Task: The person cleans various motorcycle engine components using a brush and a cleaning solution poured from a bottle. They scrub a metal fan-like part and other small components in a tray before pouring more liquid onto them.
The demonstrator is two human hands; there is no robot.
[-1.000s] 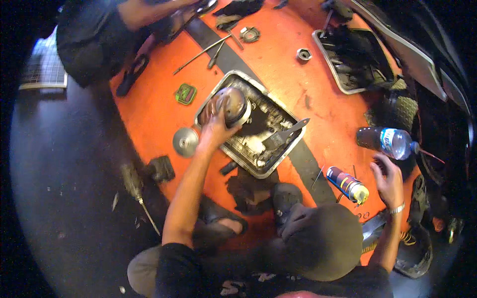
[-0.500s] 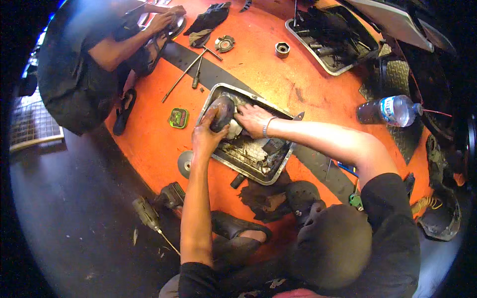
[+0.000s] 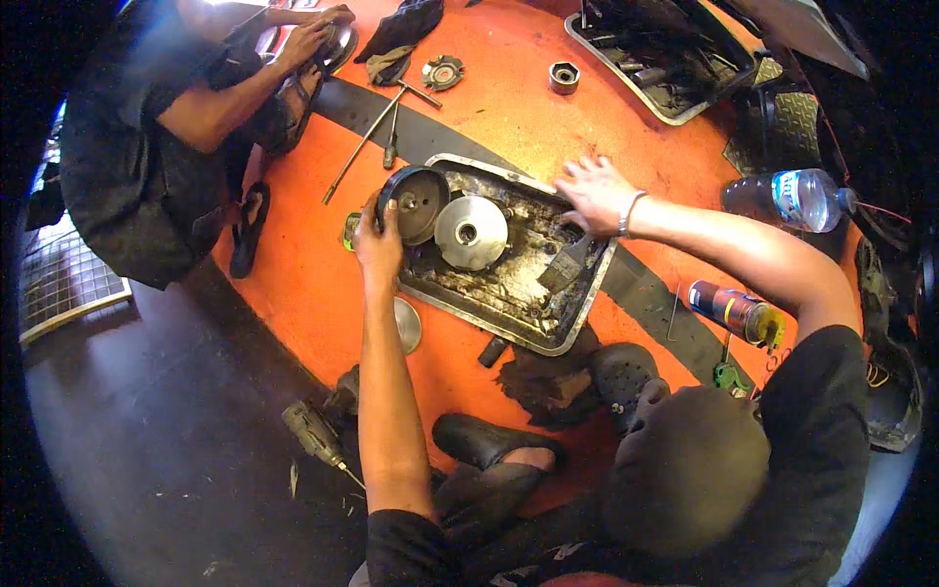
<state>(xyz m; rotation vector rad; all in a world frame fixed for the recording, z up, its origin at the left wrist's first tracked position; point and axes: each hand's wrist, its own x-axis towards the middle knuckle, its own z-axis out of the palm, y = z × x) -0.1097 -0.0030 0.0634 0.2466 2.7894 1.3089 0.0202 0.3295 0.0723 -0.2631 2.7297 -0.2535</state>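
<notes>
My left hand [image 3: 380, 245] grips the rim of a dark, round clutch bell [image 3: 421, 217], its hollow inside facing up, at the left end of a metal tray [image 3: 509, 338]. A silver conical pulley disc [image 3: 489, 235] with a central hole lies in the tray beside the bell. My right hand [image 3: 597, 196] is open, fingers spread, over the tray's far right edge, with nothing visible in it. Below that hand a flat, dark brush-like piece [image 3: 562, 270] rests in the dirty tray.
Beyond the tray lie a T-handle wrench [image 3: 367, 142], a notched round plate [image 3: 442, 72] and a large socket [image 3: 563, 77]. At right are a water bottle [image 3: 790, 200] and a can [image 3: 729, 308]. A power tool [image 3: 313, 430] lies lower left. Another person [image 3: 156, 166] works at upper left.
The clutch bell has turned from showing its outside to showing its hollow inside. My right hand has left it and moved right, fingers spreading. The silver disc has come into view.
</notes>
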